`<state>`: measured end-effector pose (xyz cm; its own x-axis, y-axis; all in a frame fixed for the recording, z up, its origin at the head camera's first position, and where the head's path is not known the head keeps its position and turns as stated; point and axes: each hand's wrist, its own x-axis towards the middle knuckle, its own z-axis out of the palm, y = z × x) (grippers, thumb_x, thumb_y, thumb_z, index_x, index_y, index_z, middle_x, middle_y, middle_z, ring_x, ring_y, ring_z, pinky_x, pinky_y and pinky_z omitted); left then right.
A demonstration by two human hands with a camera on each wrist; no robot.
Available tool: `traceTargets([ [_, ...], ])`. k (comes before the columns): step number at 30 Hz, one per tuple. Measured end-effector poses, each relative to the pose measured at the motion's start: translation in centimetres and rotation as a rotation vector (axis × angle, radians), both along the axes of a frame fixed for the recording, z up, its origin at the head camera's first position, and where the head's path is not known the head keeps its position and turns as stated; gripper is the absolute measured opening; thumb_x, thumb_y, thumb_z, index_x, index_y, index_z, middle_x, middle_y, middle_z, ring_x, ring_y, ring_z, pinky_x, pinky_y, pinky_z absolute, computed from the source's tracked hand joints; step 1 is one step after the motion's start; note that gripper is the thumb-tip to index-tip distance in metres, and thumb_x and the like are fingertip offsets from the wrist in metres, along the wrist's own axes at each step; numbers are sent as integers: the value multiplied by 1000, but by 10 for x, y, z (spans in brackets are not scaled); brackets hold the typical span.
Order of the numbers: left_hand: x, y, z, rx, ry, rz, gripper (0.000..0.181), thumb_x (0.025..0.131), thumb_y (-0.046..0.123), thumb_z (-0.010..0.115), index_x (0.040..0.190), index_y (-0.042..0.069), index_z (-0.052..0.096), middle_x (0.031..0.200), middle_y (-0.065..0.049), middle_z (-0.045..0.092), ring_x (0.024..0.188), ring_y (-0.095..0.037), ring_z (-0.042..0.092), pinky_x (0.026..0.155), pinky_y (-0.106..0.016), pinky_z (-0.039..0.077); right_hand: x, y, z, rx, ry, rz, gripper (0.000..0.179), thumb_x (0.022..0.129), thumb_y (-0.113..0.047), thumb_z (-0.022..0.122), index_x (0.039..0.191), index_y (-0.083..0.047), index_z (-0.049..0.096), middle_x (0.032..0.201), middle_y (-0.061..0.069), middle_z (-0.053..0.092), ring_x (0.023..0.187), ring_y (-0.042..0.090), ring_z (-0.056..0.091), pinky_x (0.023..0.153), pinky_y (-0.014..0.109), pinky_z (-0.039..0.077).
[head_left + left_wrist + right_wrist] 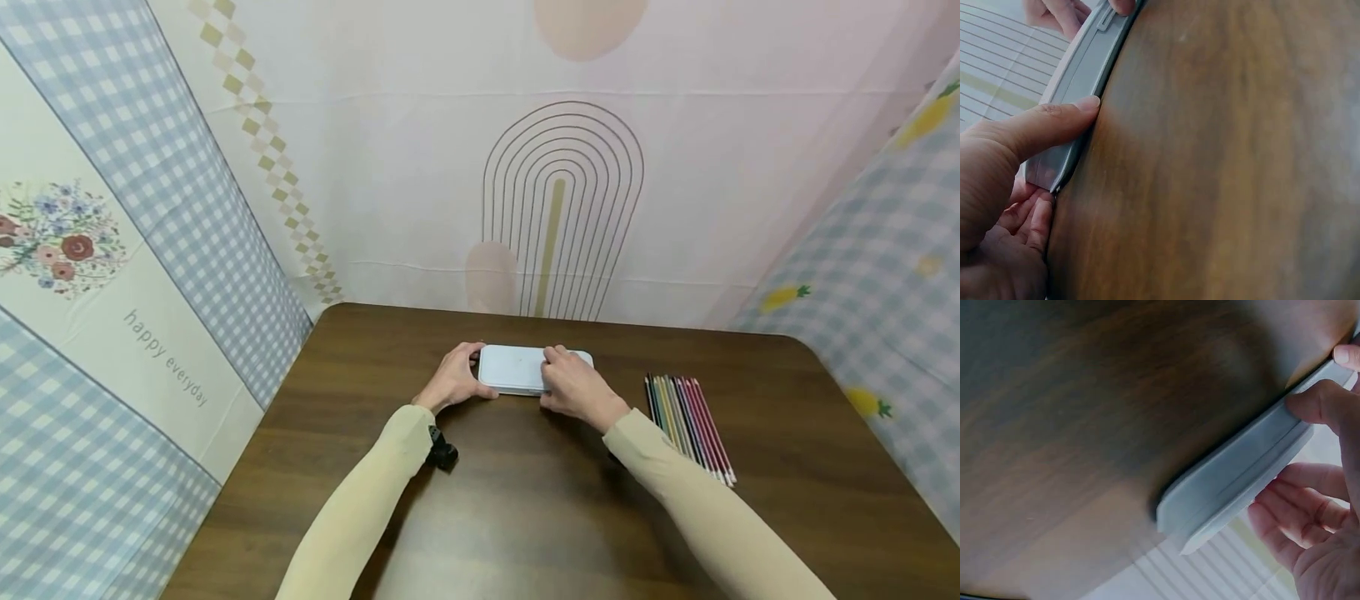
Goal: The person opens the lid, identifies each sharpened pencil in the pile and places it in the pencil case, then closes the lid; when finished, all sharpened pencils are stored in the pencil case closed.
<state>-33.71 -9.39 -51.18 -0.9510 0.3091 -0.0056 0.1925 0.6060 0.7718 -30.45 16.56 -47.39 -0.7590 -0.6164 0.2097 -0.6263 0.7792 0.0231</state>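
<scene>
A pale, flat, oblong pencil case [513, 365] lies on the brown table, lid side up. At its left end my left hand [453, 379] grips it, thumb along the front side and fingers around the end. My right hand [576, 387] holds the right part, with the thumb on the front side and bent fingers at the lid. A small latch-like tab [1106, 20] shows on the front side in the left wrist view. In the right wrist view, the lid edge [1207, 537] stands slightly off the base at one end.
Several coloured pencils [686, 425] lie side by side on the table [510, 517], right of the case and beside my right forearm. A patterned cloth [405, 183] hangs behind the table's far edge, with checked cloths at both sides.
</scene>
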Motion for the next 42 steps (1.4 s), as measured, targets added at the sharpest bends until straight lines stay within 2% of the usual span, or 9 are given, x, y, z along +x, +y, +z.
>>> traceTargets([
  [5,0,-1,3,6,14,-1,102,76,17,100,162,0,47,159,-20,55,142,-38,61,122,-48,52,1,10,-6,-143,-82,-80,45,85,-24,96,115,5,79,122,19,70,111,32,64,97,48,61],
  [7,0,-2,3,2,12,0,102,76,17,100,162,1,48,159,-20,55,142,-37,61,122,-48,52,1,12,-10,-187,-88,-79,49,85,-24,96,119,7,78,125,21,68,113,33,63,101,50,59],
  [10,1,-2,5,-5,10,-10,102,76,18,100,163,1,47,160,-19,55,142,-37,61,122,-47,52,2,13,-13,-203,-47,-58,47,84,-24,96,115,7,79,120,20,68,109,32,62,97,50,58],
  [15,-1,-2,8,-22,29,-29,103,77,20,99,163,1,46,159,-19,56,143,-35,60,123,-47,51,3,14,-10,-154,66,-8,38,84,-24,95,105,4,80,106,16,71,96,27,63,84,43,61],
  [21,-3,-2,11,-26,28,-36,103,77,20,100,163,1,46,155,-20,58,142,-36,60,123,-48,51,3,12,-6,-116,126,12,36,86,-26,92,104,3,81,105,17,76,96,28,69,85,44,66],
  [28,-3,-3,5,-45,31,-27,103,75,21,101,161,0,48,154,-19,59,142,-34,59,124,-47,49,4,17,-3,-103,26,-21,38,89,-28,92,108,3,80,115,17,75,106,30,68,90,45,65],
  [31,-2,-3,3,-22,8,-28,103,75,20,101,161,0,48,153,-20,59,140,-35,60,123,-47,50,7,26,0,-123,-31,-51,36,89,-25,92,108,3,80,120,17,73,112,31,67,94,46,64],
  [38,0,-3,1,20,-26,-10,103,75,18,100,162,0,47,153,-20,58,139,-35,62,121,-47,52,10,59,7,-278,-124,-112,33,91,-17,89,114,5,82,120,20,76,115,39,71,100,56,62],
  [42,-1,-1,1,43,-33,-4,105,74,15,101,162,-1,46,153,-20,58,139,-36,62,121,-47,52,8,73,8,-410,-143,-140,28,92,-15,88,113,4,82,115,20,79,109,38,76,95,55,64],
])
